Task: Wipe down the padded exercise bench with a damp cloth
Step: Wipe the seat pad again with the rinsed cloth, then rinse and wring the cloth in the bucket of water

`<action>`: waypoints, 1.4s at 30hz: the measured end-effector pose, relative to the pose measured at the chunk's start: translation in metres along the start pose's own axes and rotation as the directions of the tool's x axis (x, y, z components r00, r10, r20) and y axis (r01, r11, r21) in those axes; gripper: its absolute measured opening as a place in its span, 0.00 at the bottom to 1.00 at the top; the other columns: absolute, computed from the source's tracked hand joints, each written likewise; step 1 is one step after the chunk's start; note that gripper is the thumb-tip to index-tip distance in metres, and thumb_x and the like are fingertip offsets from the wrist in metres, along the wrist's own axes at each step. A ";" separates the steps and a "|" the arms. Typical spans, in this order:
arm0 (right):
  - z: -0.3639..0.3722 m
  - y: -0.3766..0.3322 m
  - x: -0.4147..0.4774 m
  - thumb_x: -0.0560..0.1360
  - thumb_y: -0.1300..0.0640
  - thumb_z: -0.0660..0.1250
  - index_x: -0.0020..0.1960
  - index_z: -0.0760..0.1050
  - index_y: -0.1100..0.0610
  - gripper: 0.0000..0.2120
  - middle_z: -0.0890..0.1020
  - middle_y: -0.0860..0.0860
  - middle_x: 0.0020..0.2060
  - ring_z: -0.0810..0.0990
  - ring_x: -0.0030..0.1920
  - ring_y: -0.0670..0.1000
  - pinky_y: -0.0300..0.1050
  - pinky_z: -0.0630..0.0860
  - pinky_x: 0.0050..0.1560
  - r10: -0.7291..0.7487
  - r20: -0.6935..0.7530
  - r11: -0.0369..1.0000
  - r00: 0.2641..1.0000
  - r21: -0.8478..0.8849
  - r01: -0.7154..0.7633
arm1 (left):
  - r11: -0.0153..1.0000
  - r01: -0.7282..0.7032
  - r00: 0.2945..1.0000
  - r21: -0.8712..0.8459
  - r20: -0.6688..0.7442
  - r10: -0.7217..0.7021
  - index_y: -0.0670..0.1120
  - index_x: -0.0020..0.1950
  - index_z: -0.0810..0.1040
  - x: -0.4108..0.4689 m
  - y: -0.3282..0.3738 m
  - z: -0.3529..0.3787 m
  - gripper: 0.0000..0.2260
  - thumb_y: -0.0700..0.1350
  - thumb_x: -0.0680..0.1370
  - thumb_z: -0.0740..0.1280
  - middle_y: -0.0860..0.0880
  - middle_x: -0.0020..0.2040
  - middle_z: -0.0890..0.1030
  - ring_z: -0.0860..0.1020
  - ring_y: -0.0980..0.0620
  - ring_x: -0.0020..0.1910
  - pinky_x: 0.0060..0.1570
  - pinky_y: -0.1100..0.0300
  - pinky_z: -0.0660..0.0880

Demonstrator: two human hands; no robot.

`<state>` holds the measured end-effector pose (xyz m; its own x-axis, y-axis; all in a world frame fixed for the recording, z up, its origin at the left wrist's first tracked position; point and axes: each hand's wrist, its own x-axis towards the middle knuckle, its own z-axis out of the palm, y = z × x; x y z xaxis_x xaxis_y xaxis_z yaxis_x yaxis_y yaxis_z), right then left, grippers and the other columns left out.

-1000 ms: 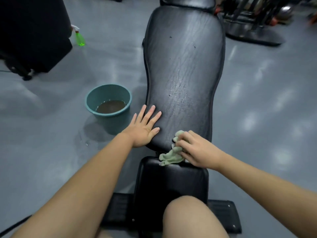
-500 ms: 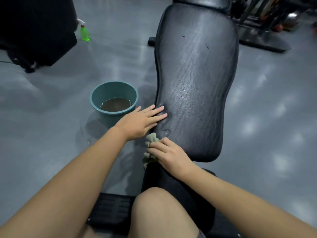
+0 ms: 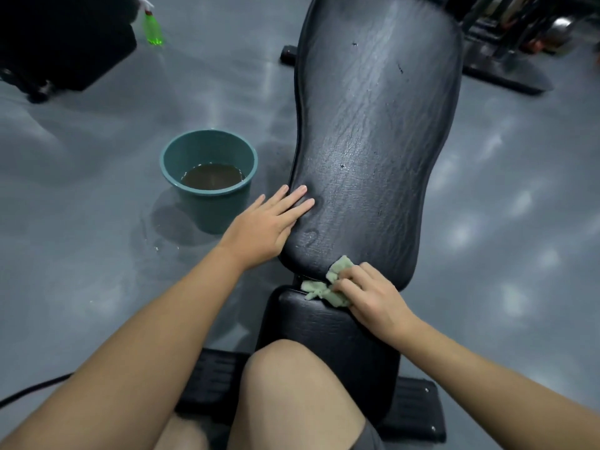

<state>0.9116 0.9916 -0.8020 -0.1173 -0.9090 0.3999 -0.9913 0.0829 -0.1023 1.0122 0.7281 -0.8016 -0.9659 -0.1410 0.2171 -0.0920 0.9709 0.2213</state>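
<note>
The black padded bench (image 3: 376,131) runs away from me, its long back pad glossy and creased, with a shorter seat pad (image 3: 321,329) nearer me. My left hand (image 3: 266,222) lies flat with straight fingers on the back pad's left edge. My right hand (image 3: 370,293) grips a crumpled pale green cloth (image 3: 328,287) at the gap between the back pad and the seat pad, at the back pad's lower end. Part of the cloth is hidden under my fingers.
A teal bucket (image 3: 207,151) holding murky water stands on the grey floor left of the bench. A green spray bottle (image 3: 152,27) stands far left by a black object (image 3: 61,40). Gym equipment bases (image 3: 506,76) lie at the far right. My knee (image 3: 292,384) is over the seat.
My right hand has slid the cloth from the back pad's lower left corner rightward along its bottom edge. The left hand has stayed pressed on the left edge.
</note>
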 end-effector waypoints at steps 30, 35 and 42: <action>-0.048 0.043 -0.070 0.69 0.61 0.79 0.43 0.77 0.61 0.11 0.76 0.52 0.43 0.78 0.45 0.50 0.30 0.69 0.47 0.554 -0.183 0.833 0.813 0.115 -0.542 | 0.992 0.126 0.986 0.019 -0.116 -0.123 0.51 0.80 0.66 -0.001 0.031 0.008 0.29 0.38 0.78 0.57 0.52 0.81 0.63 0.65 0.44 0.78 0.60 0.39 0.78; -0.040 -0.005 0.024 0.77 0.50 0.71 0.48 0.79 0.60 0.12 0.77 0.52 0.46 0.77 0.47 0.52 0.41 0.75 0.51 0.308 -0.139 0.929 0.941 0.258 -0.265 | 0.998 0.064 0.990 -0.016 0.128 -0.061 0.58 0.82 0.60 0.011 0.016 -0.031 0.26 0.43 0.85 0.58 0.58 0.82 0.57 0.59 0.49 0.81 0.69 0.45 0.72; -0.031 -0.006 0.135 0.67 0.65 0.77 0.49 0.78 0.60 0.13 0.75 0.52 0.48 0.76 0.49 0.41 0.41 0.76 0.51 0.380 -0.100 0.864 0.920 0.393 -0.314 | 0.962 0.220 0.946 -0.163 0.278 -0.169 0.60 0.75 0.71 0.027 -0.003 -0.082 0.20 0.46 0.84 0.57 0.53 0.72 0.76 0.75 0.46 0.69 0.60 0.55 0.71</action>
<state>0.8998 0.8805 -0.7194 -0.4904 -0.7634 0.4204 -0.7965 0.1969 -0.5716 1.0063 0.7059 -0.7183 -0.9650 -0.2439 -0.0965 -0.2617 0.8709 0.4159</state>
